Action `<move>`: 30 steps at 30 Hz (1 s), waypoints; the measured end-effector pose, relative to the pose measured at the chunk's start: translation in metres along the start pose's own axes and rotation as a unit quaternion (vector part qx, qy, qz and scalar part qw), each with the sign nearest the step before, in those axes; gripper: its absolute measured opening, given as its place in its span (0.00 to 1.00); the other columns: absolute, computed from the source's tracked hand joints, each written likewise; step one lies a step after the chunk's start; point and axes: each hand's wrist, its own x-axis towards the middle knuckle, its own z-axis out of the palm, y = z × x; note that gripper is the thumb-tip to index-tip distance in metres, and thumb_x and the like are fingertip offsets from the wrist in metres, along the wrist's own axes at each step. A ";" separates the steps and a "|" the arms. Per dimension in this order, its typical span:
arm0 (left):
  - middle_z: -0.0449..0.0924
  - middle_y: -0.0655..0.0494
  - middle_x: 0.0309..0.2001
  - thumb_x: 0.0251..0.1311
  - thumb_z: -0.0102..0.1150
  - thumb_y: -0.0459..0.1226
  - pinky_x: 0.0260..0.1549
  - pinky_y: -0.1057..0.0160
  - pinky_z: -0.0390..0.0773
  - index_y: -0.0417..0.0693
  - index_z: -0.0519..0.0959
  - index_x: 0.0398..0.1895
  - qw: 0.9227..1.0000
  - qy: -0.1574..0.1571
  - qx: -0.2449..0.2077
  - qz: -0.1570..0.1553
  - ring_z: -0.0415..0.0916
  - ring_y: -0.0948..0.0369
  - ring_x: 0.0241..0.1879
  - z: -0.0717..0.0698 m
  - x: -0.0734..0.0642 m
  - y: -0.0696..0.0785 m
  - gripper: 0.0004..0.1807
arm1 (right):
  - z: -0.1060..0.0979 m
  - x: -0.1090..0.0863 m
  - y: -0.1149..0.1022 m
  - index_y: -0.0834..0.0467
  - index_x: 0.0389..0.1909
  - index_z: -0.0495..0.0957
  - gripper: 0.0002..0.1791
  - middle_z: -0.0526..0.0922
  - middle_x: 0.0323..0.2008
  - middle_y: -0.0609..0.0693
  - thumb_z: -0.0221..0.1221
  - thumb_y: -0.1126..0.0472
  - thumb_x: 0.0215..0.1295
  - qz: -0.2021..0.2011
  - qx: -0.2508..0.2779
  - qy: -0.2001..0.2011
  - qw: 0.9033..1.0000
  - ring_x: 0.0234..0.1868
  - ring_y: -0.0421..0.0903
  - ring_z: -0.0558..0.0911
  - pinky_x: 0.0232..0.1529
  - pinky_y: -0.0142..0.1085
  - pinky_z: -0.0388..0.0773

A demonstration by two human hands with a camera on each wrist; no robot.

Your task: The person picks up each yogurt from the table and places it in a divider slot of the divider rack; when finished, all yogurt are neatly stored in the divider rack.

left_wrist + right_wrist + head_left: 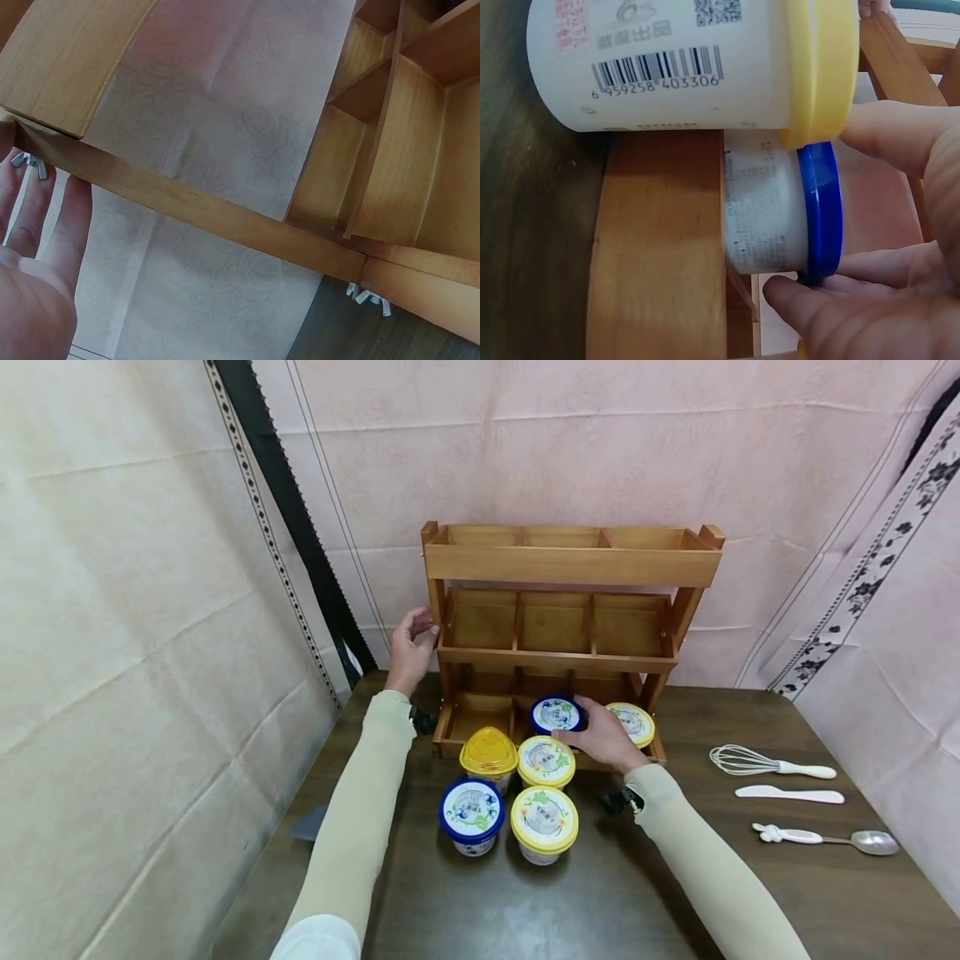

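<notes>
Mid-frame, the right hand (602, 735) is clamped on one round white plastic tub with a blue lid (556, 715), in the lowest tier of one brown wooden rack (573, 565), whose left side the left hand (412, 648) touches, fingers extended; three flat yellow-lidded tubs (544, 820), one domed yellow-topped tub (489, 752) and another blue-lidded tub (472, 812) stand centre; three pale-handled utensils (789, 794) lie right

Showing smooth, softly glossy wood on the rack (573, 566); gleaming in bare metal on its wing nuts (373, 300); shining in smooth plastic on the held blue lid (824, 214); glinting in metal on the spoon bowl (874, 842) near the right edge of the counter (600, 906); creasing in matt cloth on the backdrop (600, 477).
</notes>
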 end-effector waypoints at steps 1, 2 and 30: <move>0.77 0.36 0.62 0.75 0.57 0.27 0.72 0.44 0.71 0.39 0.74 0.70 1.000 -0.001 0.001 -0.002 0.75 0.43 0.66 0.000 -0.002 0.004 0.22 | -0.001 -0.001 0.000 0.62 0.83 0.55 0.56 0.63 0.80 0.65 0.71 0.40 0.65 -0.003 0.004 0.002 1.000 0.79 0.67 0.65 0.77 0.65 0.61; 0.77 0.36 0.62 0.75 0.57 0.27 0.72 0.44 0.71 0.39 0.74 0.70 1.000 -0.002 0.001 -0.002 0.75 0.43 0.66 0.000 -0.003 0.008 0.22 | -0.001 -0.001 0.000 0.62 0.83 0.55 0.56 0.62 0.80 0.65 0.71 0.40 0.65 -0.006 0.008 0.004 1.000 0.79 0.66 0.65 0.77 0.64 0.62; 0.80 0.45 0.61 0.75 0.61 0.34 0.69 0.47 0.75 0.49 0.77 0.68 1.000 -0.009 0.001 0.015 0.77 0.50 0.64 -0.004 0.005 -0.014 0.21 | -0.001 -0.050 0.001 0.60 0.70 0.75 0.36 0.82 0.62 0.60 0.75 0.56 0.64 -0.137 0.037 0.040 0.989 0.61 0.62 0.82 0.60 0.60 0.82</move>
